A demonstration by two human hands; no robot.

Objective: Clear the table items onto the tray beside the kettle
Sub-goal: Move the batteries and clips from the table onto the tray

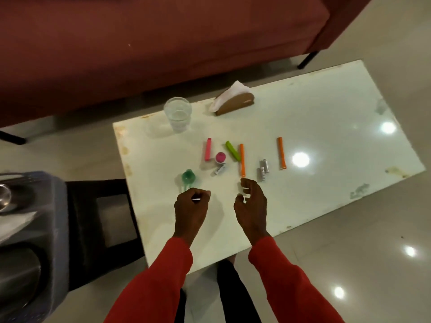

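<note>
Head view: white table [326, 127] still carries everything; pink clip [207, 149], green clip [233, 150], two orange clips [242, 160] [281, 153], three small batteries, one [219, 169] near the pink cap [220, 157] and a pair [263, 170] between the orange clips, green cap [188, 176] near the left edge, glass of water [177, 114] and napkin holder [234, 101] at the far side; left hand [191, 209] curled, looks to be pinching something thin and white, can't tell what it is; right hand [250, 205] loosely curled, holding nothing, fingertips just short of the near end of the centre orange clip; tray [14, 220] sits at far left beside a metal kettle [16, 273], mostly cropped, well apart from the table items; handling guess: clips are light stiff plastic, pinch mid-length or gather several; batteries are smooth and will roll on the glossy top, pinch across the barrel; caps are light, grab by the rim; glass is fragile with water in it, wrap round the body and keep it upright; napkin holder light, take by its wooden sides so the napkins stay in.
</note>
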